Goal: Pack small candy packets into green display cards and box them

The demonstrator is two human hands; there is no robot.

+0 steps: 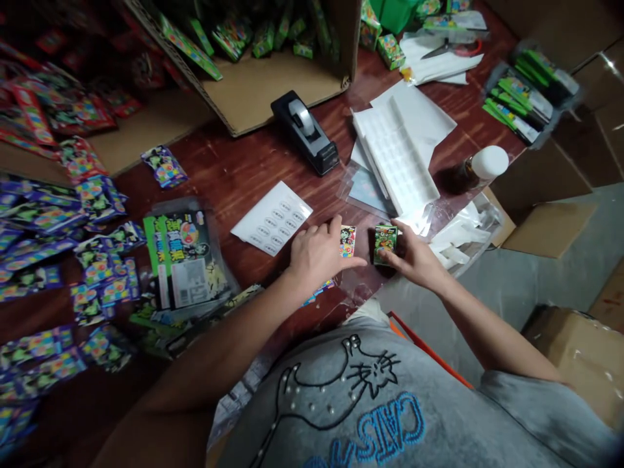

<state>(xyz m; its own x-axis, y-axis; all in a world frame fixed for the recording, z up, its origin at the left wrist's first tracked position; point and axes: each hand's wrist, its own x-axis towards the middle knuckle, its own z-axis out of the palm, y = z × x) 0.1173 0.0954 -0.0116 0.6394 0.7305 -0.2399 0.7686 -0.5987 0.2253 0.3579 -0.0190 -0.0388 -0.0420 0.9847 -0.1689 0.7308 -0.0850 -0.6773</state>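
My left hand (316, 255) lies over a small red-edged picture card (348, 241), with the index finger at its top and the thumb along its bottom edge. Part of this card is hidden under the palm, so I cannot tell whether it is one card or a stack. Just to the right, my right hand (414, 255) grips a small green printed card stack (385, 242) between thumb and fingers at the table's front edge. A gap of bare wood separates the two. Left of my hands lies a white sticker sheet (273, 220) with oval printed labels.
A black tape dispenser (305, 133) stands ahead, beside a white compartment tray (397, 153). A white-capped bottle (480, 168) is at the right. Purple packets (97, 250) and black-green printed bags (185, 257) crowd the left. An open cardboard box (273, 84) holds green packs at the back.
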